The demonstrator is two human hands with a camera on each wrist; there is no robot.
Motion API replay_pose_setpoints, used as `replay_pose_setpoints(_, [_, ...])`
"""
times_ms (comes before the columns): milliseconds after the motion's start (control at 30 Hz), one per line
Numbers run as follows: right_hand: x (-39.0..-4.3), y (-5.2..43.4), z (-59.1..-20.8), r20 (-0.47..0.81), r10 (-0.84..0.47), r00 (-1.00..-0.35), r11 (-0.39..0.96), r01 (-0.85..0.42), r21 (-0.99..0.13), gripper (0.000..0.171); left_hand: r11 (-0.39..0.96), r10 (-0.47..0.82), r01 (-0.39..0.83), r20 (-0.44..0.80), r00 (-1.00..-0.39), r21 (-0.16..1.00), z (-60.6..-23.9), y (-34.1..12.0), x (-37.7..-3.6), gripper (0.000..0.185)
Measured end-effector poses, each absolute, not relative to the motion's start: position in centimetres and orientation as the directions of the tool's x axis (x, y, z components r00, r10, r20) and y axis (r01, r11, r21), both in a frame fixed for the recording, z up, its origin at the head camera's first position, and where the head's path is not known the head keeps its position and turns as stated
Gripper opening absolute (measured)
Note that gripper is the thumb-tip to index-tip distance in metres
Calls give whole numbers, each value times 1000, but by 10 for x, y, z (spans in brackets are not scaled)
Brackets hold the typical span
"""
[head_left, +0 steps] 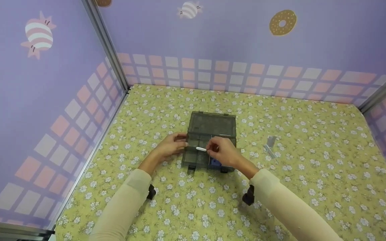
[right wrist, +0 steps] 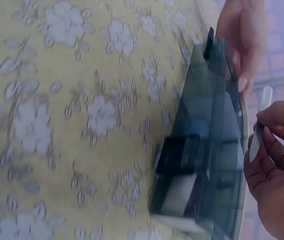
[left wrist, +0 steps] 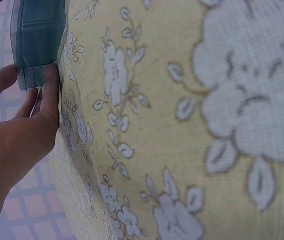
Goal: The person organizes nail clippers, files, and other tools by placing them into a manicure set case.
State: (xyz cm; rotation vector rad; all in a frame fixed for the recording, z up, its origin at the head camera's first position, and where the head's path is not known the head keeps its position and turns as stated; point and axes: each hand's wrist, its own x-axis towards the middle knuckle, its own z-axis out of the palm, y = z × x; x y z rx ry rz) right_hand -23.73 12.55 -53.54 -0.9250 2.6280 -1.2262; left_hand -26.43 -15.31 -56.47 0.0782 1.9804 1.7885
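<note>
A dark translucent compartment box [head_left: 213, 124] lies on the table with its lid folded back, away from the person. My left hand [head_left: 169, 147] grips the box's left side, thumb at the rim; the left wrist view shows its fingers around the end of the box [left wrist: 39, 35]. Over the compartments, my right hand [head_left: 224, 152] pinches a small slim tool [right wrist: 264, 97] with a white handle and a pointed metal blade. The handle points left, and the blade lies against the fingers. Something blue [head_left: 215, 163] sits in a front right compartment, partly covered by the right hand.
To the right of the box lie a clear flat piece [head_left: 271, 141] and a thin clear strip [head_left: 270, 152]. A flowered cloth [head_left: 186, 201] covers the table. Purple printed walls [head_left: 233, 43] stand at the back and both sides.
</note>
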Motion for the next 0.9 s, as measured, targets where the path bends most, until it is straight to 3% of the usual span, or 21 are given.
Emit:
replay_pose_setpoints(467, [-235,93,-539,141,-628,-765,490,-530,-693,6,94,347,-280,-295,-890,955,-564,-153,-264,55])
replay_pose_setpoints(900, [-238,101,-537,136,-615,-777,483,-508,-713,9,105,353,-270,-289,-890,957,-567,-154,-264,56])
